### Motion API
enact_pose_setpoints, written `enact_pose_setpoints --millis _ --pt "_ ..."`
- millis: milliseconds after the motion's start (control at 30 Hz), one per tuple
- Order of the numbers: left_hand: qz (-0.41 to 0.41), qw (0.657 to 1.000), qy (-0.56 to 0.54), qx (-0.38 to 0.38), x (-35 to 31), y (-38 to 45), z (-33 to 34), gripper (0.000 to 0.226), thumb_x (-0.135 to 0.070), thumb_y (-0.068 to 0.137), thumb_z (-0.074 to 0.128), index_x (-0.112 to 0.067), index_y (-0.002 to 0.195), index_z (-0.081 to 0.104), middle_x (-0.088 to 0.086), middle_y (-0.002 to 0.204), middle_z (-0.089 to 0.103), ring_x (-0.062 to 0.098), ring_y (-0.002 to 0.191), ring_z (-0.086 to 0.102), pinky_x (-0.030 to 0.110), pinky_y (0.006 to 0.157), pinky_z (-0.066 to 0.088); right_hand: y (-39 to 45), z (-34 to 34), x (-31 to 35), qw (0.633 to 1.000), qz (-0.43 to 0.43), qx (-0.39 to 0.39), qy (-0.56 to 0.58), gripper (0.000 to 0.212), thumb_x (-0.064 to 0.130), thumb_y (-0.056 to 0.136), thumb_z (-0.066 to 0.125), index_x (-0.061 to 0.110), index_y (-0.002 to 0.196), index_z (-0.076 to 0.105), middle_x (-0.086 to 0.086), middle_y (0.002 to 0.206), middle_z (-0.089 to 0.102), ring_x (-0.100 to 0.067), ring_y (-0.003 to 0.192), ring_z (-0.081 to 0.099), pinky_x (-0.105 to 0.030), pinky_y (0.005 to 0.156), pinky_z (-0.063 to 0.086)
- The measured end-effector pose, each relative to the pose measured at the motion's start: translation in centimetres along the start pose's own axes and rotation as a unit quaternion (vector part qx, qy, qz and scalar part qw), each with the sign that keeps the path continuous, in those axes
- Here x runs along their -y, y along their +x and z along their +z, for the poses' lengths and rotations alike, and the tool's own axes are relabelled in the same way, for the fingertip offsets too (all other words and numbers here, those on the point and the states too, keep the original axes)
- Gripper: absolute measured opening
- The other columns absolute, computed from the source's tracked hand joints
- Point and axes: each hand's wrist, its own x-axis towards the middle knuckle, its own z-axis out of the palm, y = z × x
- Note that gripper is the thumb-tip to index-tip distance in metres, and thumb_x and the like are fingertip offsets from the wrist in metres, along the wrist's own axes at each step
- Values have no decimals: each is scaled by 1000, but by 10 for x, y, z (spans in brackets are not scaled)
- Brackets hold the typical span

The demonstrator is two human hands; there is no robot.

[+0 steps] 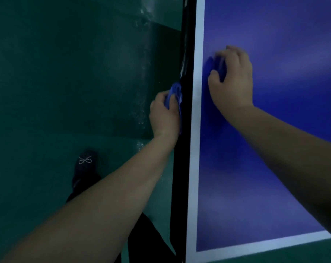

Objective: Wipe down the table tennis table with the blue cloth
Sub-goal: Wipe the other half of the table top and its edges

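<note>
The table tennis table (274, 168) fills the right half, blue with a white border line and a black side edge (181, 177). My left hand (164, 114) grips a bunched blue cloth (175, 92) and presses it against that black side edge. My right hand (231, 78) lies on the blue top just inside the white line, fingers curled over a second piece of blue cloth (211, 63) that nearly matches the table's colour.
A dark green floor (66, 73) spreads to the left of the table. My dark shoe (86, 166) with a white lace bow and my dark trouser leg (147, 242) stand close to the table's side.
</note>
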Motion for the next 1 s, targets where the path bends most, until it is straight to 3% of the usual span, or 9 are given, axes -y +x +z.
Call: enact_pose_setpoints --millis 200,300,400,433,533,567,733,867,1000 --pt "86 995 -35 21 -28 10 5 14 -18 97 55 -30 102 58 0 107 56 -16 83 54 0 74 40 71 18 8 999 34 17 -1 43 29 97 41 21 138 44 1 149 35 -15 137 32 -36 114 27" --pt "44 998 -23 36 -53 61 17 9 -20 98 53 -25 103 59 2 110 56 -10 80 55 4 75 43 93 25 14 999 41 -2 -32 44 33 97 37 22 139 43 1 150 34 -14 138 31 -34 114 26" --pt "-23 997 -28 68 -47 73 16 15 -20 100 50 -16 111 60 9 111 60 11 90 61 30 90 50 113 28 18 998 39 1 -59 46 34 97 35 21 140 42 -1 151 33 -15 139 30 -33 114 25" --pt "-22 997 -25 73 -44 64 12 15 -19 99 51 -17 110 60 8 111 59 9 91 60 29 92 50 119 29 18 997 37 1 -64 46 35 97 35 20 140 42 -1 150 33 -16 138 31 -34 114 25" --pt "38 995 -32 91 -46 39 5 15 -18 97 53 -28 108 58 -4 107 50 -9 90 54 3 84 40 134 30 15 997 41 -13 -60 46 35 96 36 20 138 44 0 148 36 -14 136 34 -35 113 28" --pt "59 993 -37 90 -53 42 8 17 -18 97 53 -30 108 58 -7 106 48 -9 91 53 0 82 38 137 30 13 997 47 -18 -53 45 34 95 36 20 137 44 0 147 37 -14 135 35 -35 112 29" --pt "85 995 -17 58 -88 119 39 20 -14 97 54 -12 115 62 1 106 47 -3 81 49 0 78 35 149 30 9 995 81 -33 -41 45 32 94 37 21 137 45 1 147 37 -13 134 35 -33 112 29" --pt "15 997 -16 70 -74 110 34 20 -16 99 50 -17 116 60 -2 106 47 -10 82 50 2 78 36 157 31 7 992 118 -45 -28 43 33 94 39 24 136 45 4 148 35 -11 136 32 -35 113 29" --pt "65 994 -21 91 -86 96 29 23 -18 97 53 -18 117 62 -13 102 44 -16 88 50 -3 81 35 164 32 6 987 149 -55 -15 43 34 93 40 24 135 46 3 149 36 -11 137 32 -37 113 29"
